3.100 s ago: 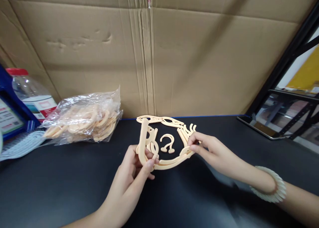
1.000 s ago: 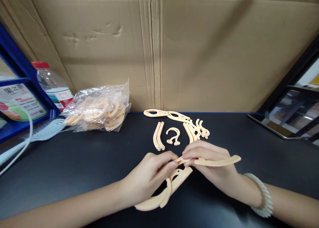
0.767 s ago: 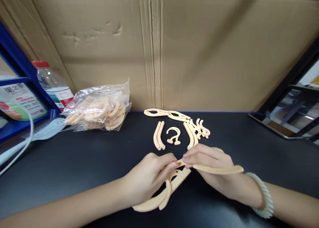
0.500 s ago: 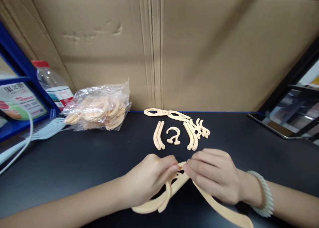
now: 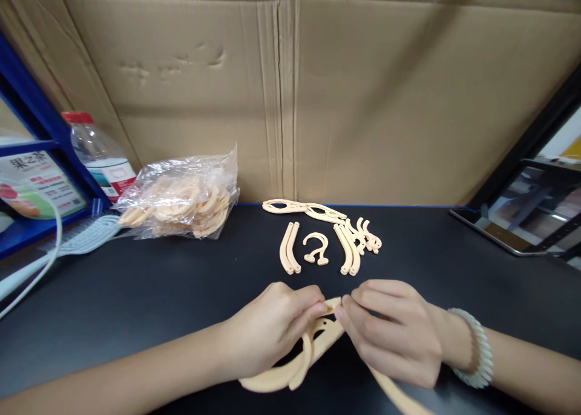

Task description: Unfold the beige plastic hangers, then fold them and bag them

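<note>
Head view, with places given relative to the hook [image 5: 316, 247] lying on the black table [image 5: 136, 294]. Nearer than the hook, the left hand [image 5: 276, 327] pinches the end of a beige arc [image 5: 272, 380] between thumb and fingers. The right hand [image 5: 390, 336], wearing a pale bracelet [image 5: 476, 354], pinches the end of a beige strip [image 5: 394, 397]. The two held ends meet between the fingertips, and the knuckles hide the joint itself. Curved pairs [image 5: 288, 247] [image 5: 348, 250] flank the hook on either side. Small hooks [image 5: 370, 239] lie to its right and a long flat piece [image 5: 304, 208] lies behind it. All of these are well apart from the hands. Far left of the hook sits a clear bag [image 5: 181, 200] of similar beige parts. Beyond the bag stand a red-capped bottle [image 5: 97, 155] and a blue rack [image 5: 27, 106]. A card [image 5: 31, 176] on the rack reads "果之茶"; its smaller print and the bottle's label are illegible. A cardboard wall [image 5: 363, 100] closes the back, and a tablet [image 5: 499, 230] lies far right of the hook
</note>
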A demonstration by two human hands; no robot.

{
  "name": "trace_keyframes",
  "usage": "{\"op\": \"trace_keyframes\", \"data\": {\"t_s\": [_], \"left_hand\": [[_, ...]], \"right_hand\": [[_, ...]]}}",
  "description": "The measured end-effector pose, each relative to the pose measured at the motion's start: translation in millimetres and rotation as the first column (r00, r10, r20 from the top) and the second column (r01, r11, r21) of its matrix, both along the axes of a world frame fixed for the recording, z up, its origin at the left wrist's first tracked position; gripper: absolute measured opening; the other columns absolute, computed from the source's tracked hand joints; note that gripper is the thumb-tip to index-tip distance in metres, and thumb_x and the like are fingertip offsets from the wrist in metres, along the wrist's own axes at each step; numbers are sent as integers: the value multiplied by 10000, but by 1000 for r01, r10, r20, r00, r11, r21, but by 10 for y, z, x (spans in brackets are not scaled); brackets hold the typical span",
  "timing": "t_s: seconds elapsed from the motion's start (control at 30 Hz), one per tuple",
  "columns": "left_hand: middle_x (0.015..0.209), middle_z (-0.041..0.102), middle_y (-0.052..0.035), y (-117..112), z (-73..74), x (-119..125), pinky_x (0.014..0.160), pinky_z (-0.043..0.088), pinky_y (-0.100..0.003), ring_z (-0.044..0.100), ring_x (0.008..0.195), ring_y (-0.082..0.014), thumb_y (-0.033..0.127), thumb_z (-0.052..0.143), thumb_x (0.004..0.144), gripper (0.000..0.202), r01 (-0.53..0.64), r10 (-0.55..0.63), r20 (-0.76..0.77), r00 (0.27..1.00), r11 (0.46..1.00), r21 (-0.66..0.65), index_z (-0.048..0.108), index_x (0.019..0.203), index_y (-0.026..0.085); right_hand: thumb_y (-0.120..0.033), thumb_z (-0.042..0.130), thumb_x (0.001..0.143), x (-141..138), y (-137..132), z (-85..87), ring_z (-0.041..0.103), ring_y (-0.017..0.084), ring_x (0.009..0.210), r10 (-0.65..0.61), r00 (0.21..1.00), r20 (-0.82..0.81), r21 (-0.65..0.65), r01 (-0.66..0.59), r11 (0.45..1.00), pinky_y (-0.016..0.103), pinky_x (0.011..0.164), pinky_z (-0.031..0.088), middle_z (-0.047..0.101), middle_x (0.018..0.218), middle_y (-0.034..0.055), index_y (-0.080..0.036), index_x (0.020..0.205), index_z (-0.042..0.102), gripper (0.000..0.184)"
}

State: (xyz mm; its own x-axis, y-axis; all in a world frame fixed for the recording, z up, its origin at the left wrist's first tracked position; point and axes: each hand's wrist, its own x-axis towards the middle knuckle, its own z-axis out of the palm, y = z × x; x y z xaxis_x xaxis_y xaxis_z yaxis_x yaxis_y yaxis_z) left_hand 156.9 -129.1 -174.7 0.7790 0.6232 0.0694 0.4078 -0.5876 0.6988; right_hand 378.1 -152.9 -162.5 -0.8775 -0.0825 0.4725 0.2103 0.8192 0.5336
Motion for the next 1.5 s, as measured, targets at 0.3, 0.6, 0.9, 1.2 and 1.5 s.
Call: {"op": "trace_keyframes", "data": {"t_s": [0.3, 0.6, 0.9, 1.2, 1.5], "left_hand": [[631, 468, 35, 90, 24, 11, 557, 367, -222, 431, 573, -112, 423, 363, 984, 388, -78, 134, 172, 976, 951, -298, 528, 740, 169], [498, 356, 84, 284, -105, -14, 364, 204, -169, 252, 383, -50, 402, 644, 843, 257, 212, 367, 470, 803, 561, -800, 625, 917, 157], [594, 364, 39, 295, 0, -88, 449, 201, -208, 241, 496, -81, 638, 507, 850, 590, 311, 430, 508, 746, 448, -838, 673, 1055, 111], [851, 490, -13, 295, -50, -136, 544, 318, -232, 363, 595, -88, 64, 618, 526, 643, 306, 403, 538, 740, 511, -803, 650, 1155, 189], [887, 590, -42, 243, -35, -83, 892, 465, -360, 542, 889, -196, 72, 616, 588, 626, 168, 536, 459, 708, 503, -848, 647, 1207, 164]], "right_hand": [[-88, 408, 921, 231, 268, 115, 615, 179, 841, -458, 756, -468, -579, 129, 805, 324, 699, 541, 628, 916, 80, -189, 926, 624, 238], [-276, 573, 793, 853, 921, -101, 560, 145, 517, -843, 536, -54, -989, 85, 118, 266, 515, 435, 578, 612, -35, -140, 1169, 490, 408], [-273, 517, 852, 768, 917, -236, 485, 128, 463, -868, 497, -12, -890, 391, 236, 250, 498, 348, 516, 507, -59, -181, 922, 582, 133], [-245, 488, 917, 688, 835, -200, 542, 208, 975, -553, 833, -27, -840, 282, 464, 294, 697, 517, 562, 1074, 102, -207, 1040, 628, 190], [-217, 512, 901, 793, 913, -242, 559, 225, 937, -608, 787, -110, -735, 347, 583, 401, 844, 495, 592, 1008, 96, -198, 959, 613, 118]]}}
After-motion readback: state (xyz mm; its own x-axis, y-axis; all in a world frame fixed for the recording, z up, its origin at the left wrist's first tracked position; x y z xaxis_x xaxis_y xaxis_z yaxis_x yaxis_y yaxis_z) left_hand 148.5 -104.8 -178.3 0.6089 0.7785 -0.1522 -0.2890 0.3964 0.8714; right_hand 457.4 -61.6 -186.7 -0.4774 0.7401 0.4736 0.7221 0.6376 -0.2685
